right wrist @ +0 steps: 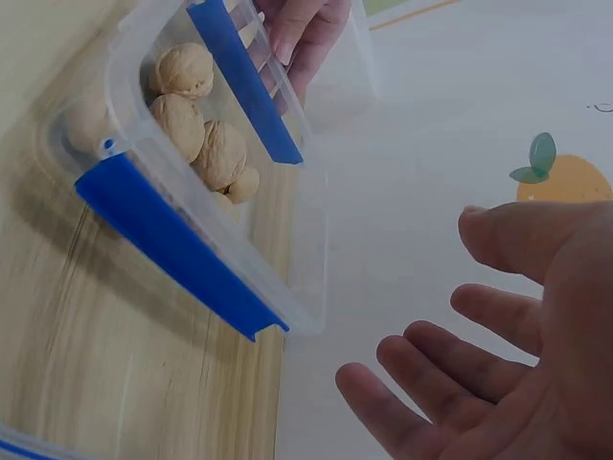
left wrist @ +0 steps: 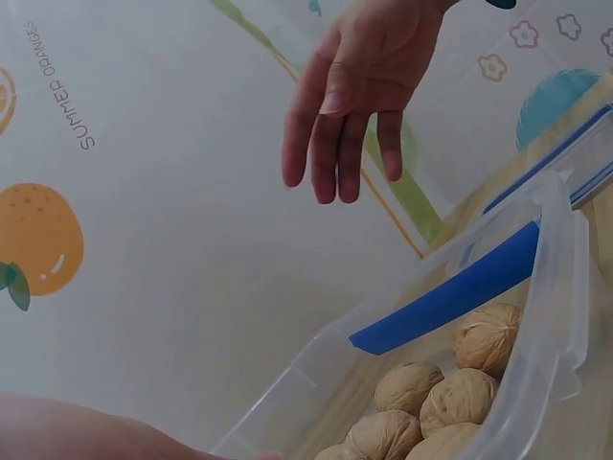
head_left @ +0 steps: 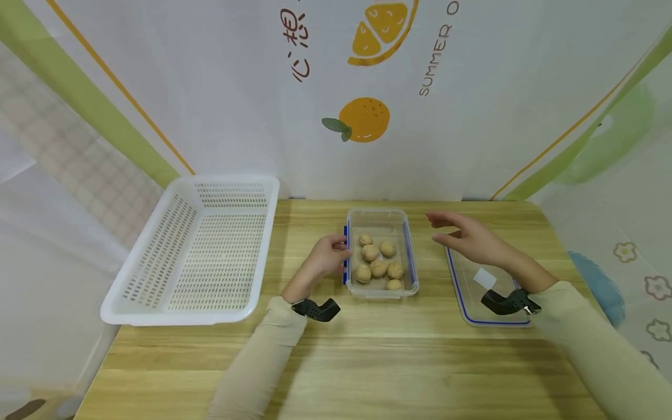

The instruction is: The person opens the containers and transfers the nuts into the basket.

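Observation:
A clear plastic food container (head_left: 382, 294) with blue side latches stands on the table, with several walnuts (head_left: 378, 268) inside. My left hand (head_left: 326, 256) holds its left side, thumb at the rim and fingers by the blue latch; part of those fingers is hidden. Apart from the container, to its right, my right hand (head_left: 475, 240) hovers above the far end of the lid (head_left: 472, 306). Its fingers are relaxed and extended, with nothing in them, as the right wrist view also shows of the right hand (right wrist: 479, 355).
To the left stands a white perforated plastic basket (head_left: 262, 256) on the wooden table (head_left: 367, 361). A white printed cloth (head_left: 236, 116) hangs behind the table's far edge. Something round and blue (head_left: 598, 286) shows beyond the right edge.

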Demonstrator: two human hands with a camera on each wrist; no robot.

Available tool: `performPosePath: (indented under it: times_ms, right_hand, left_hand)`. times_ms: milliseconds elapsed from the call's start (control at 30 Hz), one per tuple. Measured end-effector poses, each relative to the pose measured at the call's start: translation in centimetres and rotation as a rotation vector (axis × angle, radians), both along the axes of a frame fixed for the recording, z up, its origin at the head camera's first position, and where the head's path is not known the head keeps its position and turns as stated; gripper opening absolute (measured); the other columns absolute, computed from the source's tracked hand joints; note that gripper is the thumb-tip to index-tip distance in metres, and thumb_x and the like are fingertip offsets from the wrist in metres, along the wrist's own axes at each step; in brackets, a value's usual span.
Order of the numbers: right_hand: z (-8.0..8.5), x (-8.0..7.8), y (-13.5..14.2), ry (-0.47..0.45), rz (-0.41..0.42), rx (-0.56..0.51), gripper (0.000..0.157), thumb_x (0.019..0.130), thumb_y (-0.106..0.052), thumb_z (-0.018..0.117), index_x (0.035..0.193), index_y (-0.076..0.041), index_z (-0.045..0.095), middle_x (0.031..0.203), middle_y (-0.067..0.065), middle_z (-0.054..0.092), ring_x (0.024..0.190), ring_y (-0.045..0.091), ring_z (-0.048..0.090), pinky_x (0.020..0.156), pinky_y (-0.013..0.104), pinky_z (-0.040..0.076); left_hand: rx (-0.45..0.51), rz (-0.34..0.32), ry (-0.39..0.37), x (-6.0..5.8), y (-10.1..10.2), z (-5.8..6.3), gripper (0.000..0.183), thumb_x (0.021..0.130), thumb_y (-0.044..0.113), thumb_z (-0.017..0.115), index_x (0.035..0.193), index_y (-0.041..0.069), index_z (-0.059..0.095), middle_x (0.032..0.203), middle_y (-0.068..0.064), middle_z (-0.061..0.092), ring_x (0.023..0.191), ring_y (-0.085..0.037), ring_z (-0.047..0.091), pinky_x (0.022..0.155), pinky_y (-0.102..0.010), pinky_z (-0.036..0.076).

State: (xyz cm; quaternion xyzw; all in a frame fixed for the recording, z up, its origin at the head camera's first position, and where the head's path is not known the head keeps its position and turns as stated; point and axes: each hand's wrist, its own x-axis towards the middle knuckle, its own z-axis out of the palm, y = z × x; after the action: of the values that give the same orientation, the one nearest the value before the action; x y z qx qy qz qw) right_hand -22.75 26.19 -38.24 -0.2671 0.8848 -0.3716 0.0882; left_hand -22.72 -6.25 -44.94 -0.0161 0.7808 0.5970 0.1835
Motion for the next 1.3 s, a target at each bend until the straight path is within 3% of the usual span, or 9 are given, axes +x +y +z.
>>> performPosePath:
  times_ms: [200,567,1100,1300]
  right_hand:
    - [0.6,-1.1,-1.2,-0.048,0.002,-0.029,0.05,0.105,-0.01,0.057,0.15,0.007,0.042,0.141,0.028,0.053,0.132,0.043,0.049,0.104,0.063,0.043]
    - [0.0,-4.5,-4.5,-0.141,0.002,-0.047,0.047,0.106,-0.014,0.056,0.148,0.004,0.046,0.14,0.025,0.054,0.127,0.037,0.054,0.1,0.049,0.052]
    - [-2.8,-6.9,-9.4,-0.323,-0.014,-0.109,0.042,0.105,-0.009,0.056,0.143,0.007,0.05,0.134,0.032,0.055,0.122,0.045,0.056,0.096,0.05,0.055]
    - [-4.0,-7.2,-10.8,-0.326,-0.014,-0.085,0.043,0.103,-0.008,0.06,0.14,0.011,0.051,0.131,0.029,0.06,0.119,0.04,0.06,0.093,0.048,0.056]
  left_hand:
    - [0.013,0.02,-0.021,0.0,0.2,0.2,0.049,0.1,0.0,0.06,0.147,-0.007,0.047,0.119,-0.018,0.057,0.087,-0.021,0.062,0.074,-0.037,0.062]
    - [0.004,0.033,-0.021,-0.1,0.3,0.3,0.048,0.101,0.0,0.06,0.147,-0.006,0.048,0.115,-0.016,0.057,0.085,-0.021,0.061,0.072,-0.036,0.062]
    - [0.032,0.062,-0.042,0.1,0.1,0.2,0.043,0.1,0.0,0.062,0.142,-0.006,0.052,0.119,-0.019,0.058,0.087,-0.023,0.063,0.074,-0.039,0.062]
    - [0.035,0.062,-0.053,0.1,0.1,0.1,0.044,0.1,0.001,0.062,0.142,-0.005,0.051,0.122,-0.019,0.058,0.091,-0.025,0.064,0.078,-0.042,0.062]
